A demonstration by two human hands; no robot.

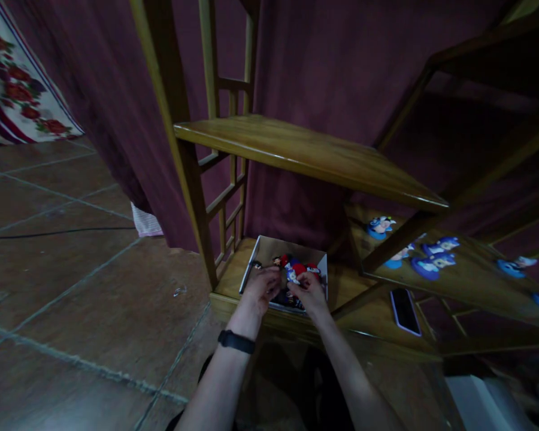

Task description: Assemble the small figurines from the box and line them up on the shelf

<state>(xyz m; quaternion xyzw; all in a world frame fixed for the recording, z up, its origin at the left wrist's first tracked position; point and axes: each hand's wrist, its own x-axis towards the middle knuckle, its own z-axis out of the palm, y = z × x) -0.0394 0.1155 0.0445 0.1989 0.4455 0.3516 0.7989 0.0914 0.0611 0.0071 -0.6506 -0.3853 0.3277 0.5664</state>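
Note:
A shallow white box (327, 261) sits on the lowest shelf and holds several small figurines in red, black and blue. Over the box's left part is my left hand (266, 285), its fingers loosely bent and apart, with no object visible in them. My right hand (311, 292) reaches into the box from the right, its fingertips closed on a purple-and-white figurine (291, 275). My fingers hide part of that figurine and some of the box's contents.
Above the box juts a wooden shelf (296, 146), with a wooden upright (179, 149) on its left. Several blue and purple figurines (433, 263) stand on the shelf to the right. A phone (405, 311) lies below them. Dark red curtain (323, 78) hangs behind.

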